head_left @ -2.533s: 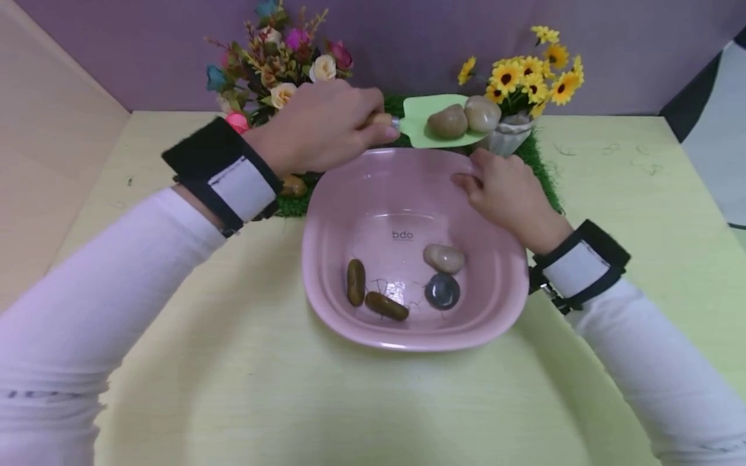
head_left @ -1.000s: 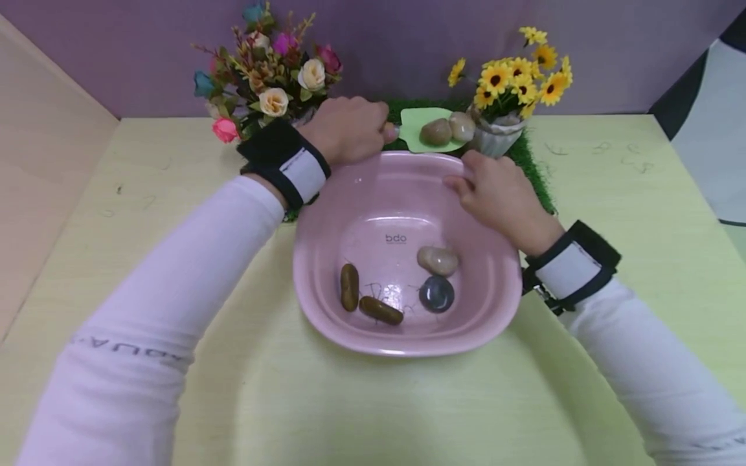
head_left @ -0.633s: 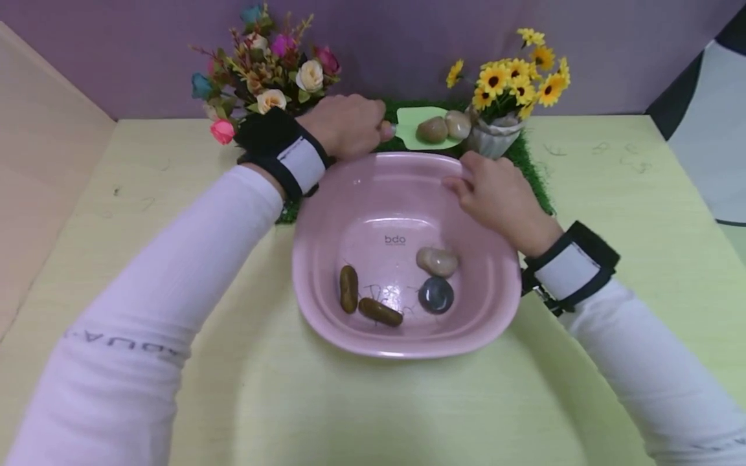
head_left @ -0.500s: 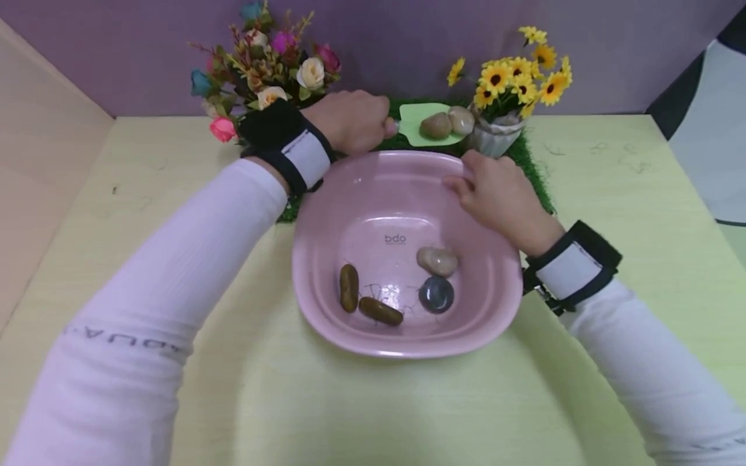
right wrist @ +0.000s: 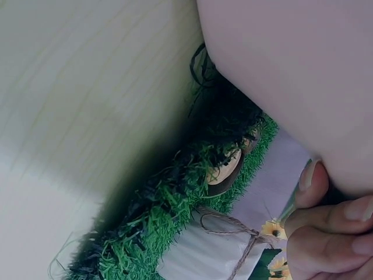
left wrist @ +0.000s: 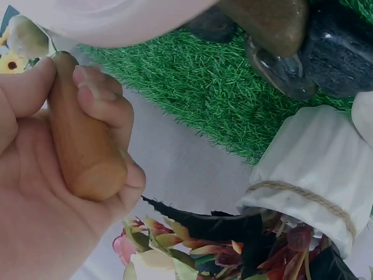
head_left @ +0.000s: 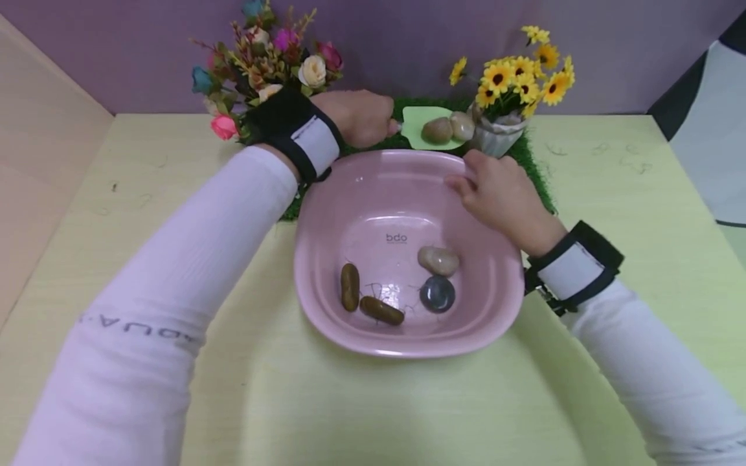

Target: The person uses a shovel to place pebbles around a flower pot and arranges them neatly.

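Observation:
My left hand (head_left: 360, 119) grips the wooden handle (left wrist: 87, 140) of a small shovel. Its light green blade (head_left: 415, 126) reaches rightward behind the basin's far rim, carrying a brown stone (head_left: 437, 131) and a paler stone (head_left: 463, 125). Fingers and thumb wrap the handle in the left wrist view. My right hand (head_left: 506, 197) holds the far right rim of a pink basin (head_left: 402, 344). Inside the basin lie two brown oblong stones (head_left: 350, 287), a beige stone (head_left: 438, 261) and a dark grey round stone (head_left: 437, 294).
Green artificial turf (left wrist: 175, 81) lies behind the basin, with dark stones (left wrist: 338, 52) on it. A pot of yellow flowers (head_left: 498, 139) stands beside the blade tip. Mixed flowers (head_left: 274, 58) stand behind my left wrist. A purple wall (head_left: 396, 39) rises at the back.
Compared with the earliest frame, the shovel and its two stones have sunk lower and farther back behind the rim. My right hand keeps its hold; the stones in the basin lie as before.

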Motion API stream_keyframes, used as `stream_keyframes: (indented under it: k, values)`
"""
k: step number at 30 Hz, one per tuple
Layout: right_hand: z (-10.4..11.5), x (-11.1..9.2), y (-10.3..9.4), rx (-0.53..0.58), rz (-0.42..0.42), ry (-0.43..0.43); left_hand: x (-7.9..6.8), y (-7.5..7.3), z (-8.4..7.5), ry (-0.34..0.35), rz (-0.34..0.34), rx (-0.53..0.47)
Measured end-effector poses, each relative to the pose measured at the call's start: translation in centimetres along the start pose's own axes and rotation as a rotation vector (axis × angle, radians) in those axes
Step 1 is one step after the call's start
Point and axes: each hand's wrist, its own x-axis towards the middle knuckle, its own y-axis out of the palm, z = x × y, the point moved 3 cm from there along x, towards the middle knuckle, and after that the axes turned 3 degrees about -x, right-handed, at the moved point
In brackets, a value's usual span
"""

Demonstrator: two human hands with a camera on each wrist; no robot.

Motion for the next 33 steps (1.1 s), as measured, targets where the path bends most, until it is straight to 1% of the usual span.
stream_keyframes:
  k: [5, 10, 14, 21, 28, 33]
  values:
    - [-0.1, 0.0, -0.1, 0.011, 0.017, 0.007, 0.3, 0.3, -0.3, 0.006, 0.063, -0.017]
    - [-0.1, 0.0, -0.1, 0.002, 0.015, 0.002, 0.3, 0.5, -0.7, 0.027, 0.095, -0.04]
    - [-0.1, 0.0, -0.1, -0.001, 0.01, -0.003, 0.5, 0.6, -1.0, 0.032, 0.118, -0.034]
    - [0.1, 0.1, -0.1, 0.004, 0.011, -0.008, 0.6, 0.6, -1.1, 0.018, 0.13, 0.007]
    - [0.0, 0.0, -0.1, 0.001, 0.017, 0.006, 1.1, 0.5, -1.5, 0.07, 0.141, 0.115]
    - [0.0, 0.0, -0.1, 0.014, 0.018, 0.01, 1.2, 0.4, -1.4, 0.075, 0.163, 0.15]
